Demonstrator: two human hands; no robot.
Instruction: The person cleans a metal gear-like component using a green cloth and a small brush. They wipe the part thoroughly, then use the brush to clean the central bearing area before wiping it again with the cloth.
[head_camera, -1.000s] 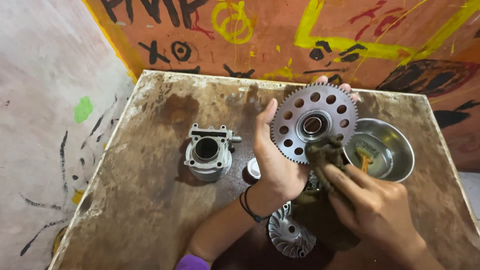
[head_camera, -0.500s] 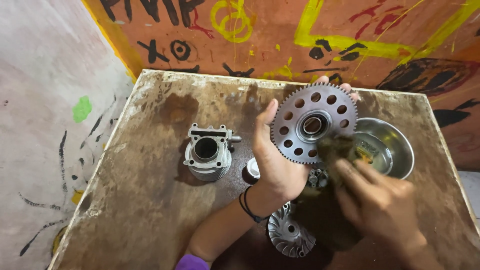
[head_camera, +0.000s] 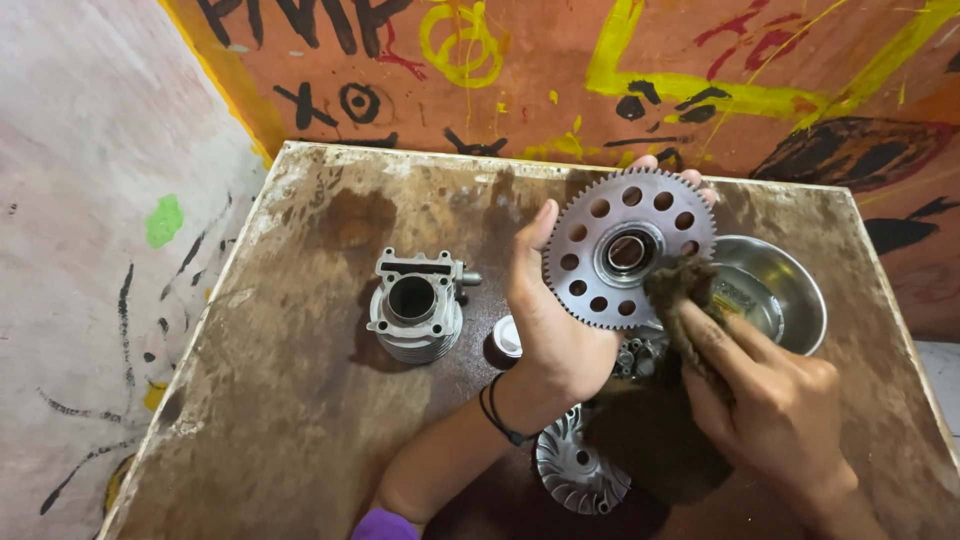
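**Both hands raised at centre frame**

The left hand (head_camera: 550, 320) is rising from the lower middle, palm open, thumb pointing up, fingers (head_camera: 645, 161) curling behind. The right hand (head_camera: 775, 410) is reaching in from the lower right, its fingers (head_camera: 715, 345) pinching together.

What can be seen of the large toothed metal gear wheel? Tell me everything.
The large toothed metal gear wheel is grey steel with fine teeth round its rim, a ring of round holes and a raised central hub with a bore. It is held upright above the table, face to the camera, by the left hand. The right hand presses a dirty brown rag against its lower right edge.
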